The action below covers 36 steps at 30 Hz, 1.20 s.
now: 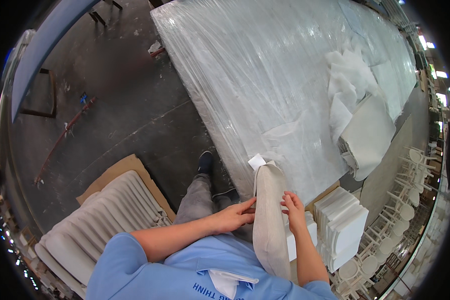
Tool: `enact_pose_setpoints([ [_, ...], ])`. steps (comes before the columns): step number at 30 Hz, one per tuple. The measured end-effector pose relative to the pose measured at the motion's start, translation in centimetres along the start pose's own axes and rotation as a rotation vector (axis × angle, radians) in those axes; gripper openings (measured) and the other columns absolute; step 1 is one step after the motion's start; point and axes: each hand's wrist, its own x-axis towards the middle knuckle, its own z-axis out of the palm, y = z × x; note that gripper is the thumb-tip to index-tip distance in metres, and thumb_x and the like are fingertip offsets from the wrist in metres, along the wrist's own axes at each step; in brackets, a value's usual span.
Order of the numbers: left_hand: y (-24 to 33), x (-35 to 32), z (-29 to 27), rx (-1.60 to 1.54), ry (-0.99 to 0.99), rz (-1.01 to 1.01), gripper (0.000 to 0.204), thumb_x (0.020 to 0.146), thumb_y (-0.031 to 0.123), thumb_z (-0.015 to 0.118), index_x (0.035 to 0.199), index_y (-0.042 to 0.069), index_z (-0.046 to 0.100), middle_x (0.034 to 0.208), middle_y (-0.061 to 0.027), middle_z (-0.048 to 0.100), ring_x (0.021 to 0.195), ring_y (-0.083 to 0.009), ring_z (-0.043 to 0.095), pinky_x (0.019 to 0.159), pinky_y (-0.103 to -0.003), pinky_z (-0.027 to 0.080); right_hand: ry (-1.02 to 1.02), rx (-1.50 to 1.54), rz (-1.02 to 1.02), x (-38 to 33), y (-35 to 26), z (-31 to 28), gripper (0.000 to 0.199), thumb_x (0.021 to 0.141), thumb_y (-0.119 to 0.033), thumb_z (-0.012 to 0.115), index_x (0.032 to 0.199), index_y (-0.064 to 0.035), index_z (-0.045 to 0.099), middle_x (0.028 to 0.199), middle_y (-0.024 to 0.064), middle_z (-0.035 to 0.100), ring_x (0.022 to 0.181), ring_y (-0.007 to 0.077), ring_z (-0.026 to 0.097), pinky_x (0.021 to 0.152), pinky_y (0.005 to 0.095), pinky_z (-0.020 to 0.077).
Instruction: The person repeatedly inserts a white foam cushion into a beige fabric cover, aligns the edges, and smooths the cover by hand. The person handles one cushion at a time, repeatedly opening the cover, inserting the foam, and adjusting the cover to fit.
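Note:
A long beige fabric cushion (270, 220) stands on its narrow edge in front of me, its near end against my blue shirt. My left hand (237, 216) is at its left side, fingers bent and pressed against the fabric. On the other side is my right hand (293, 207), its fingers apart and slightly curled close to the cushion; whether they touch it I cannot tell. At the cushion's far end, a small white piece (256, 161) sticks out beside the plastic-covered table (245, 100).
Several similar cushions (110, 215) stand in a row on cardboard (102, 177) at my left. White pads (340, 225) are stacked at my right. White batting (352, 75) and layered beige fabric (370, 135) lie on the table. White chairs (385, 245) line the far right.

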Motion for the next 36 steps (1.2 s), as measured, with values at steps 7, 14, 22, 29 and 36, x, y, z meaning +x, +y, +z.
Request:
enact_pose_setpoints([
  [7,-2.3,3.9,3.6,0.101,0.142,0.119,0.092,0.099,0.037,0.063,0.162,0.007,0.002,0.142,-0.0157,0.055,0.108,-0.0187,0.059,0.090,-0.032,0.048,-0.311,-0.031,-0.596,-15.6,-11.4,-2.1,0.108,0.074,-0.045,0.086,0.155,-0.0051,0.028,0.140,0.0178,0.053,0.126,0.0288,0.056,0.104,0.0412,0.0439],
  [14,-8.8,7.4,5.4,0.390,0.418,0.097,0.102,0.089,0.036,0.076,0.161,0.006,0.010,0.151,-0.0268,0.040,0.130,-0.0295,0.051,0.105,-0.038,0.045,0.131,-0.433,-0.639,-18.5,-10.6,-6.1,0.098,0.067,-0.010,0.082,0.152,-0.0017,0.033,0.119,0.0207,0.066,0.117,0.0310,0.063,0.100,0.0385,0.0485],
  [22,-10.1,12.7,5.6,0.279,0.415,0.232,0.077,0.085,0.032,0.081,0.146,0.002,0.045,0.133,-0.0144,0.061,0.121,-0.0242,0.058,0.102,-0.036,0.047,0.312,0.039,-0.857,-23.4,-4.3,-14.8,0.078,0.069,-0.003,0.078,0.140,0.0008,0.048,0.126,0.0131,0.064,0.114,0.0236,0.062,0.101,0.0363,0.0466],
  [29,5.7,15.5,11.4,0.780,0.614,0.633,0.037,0.100,0.029,0.055,0.129,0.008,0.064,0.119,-0.0137,0.069,0.113,-0.0235,0.063,0.096,-0.038,0.048,0.663,0.643,-0.977,-26.7,-2.4,-20.0,0.073,0.076,-0.007,0.073,0.143,-0.0003,0.045,0.128,0.0141,0.060,0.115,0.0263,0.060,0.103,0.0386,0.0457],
  [36,20.0,18.0,18.0,1.425,0.575,0.596,0.036,0.096,0.025,0.048,0.124,0.011,0.067,0.124,-0.0184,0.067,0.117,-0.0383,0.061,0.098,-0.046,0.047,0.387,1.534,-0.641,-22.7,3.2,-14.4,0.060,0.088,-0.007,0.068,0.143,-0.0046,0.046,0.137,0.0110,0.057,0.126,0.0290,0.054,0.110,0.0460,0.0437],
])
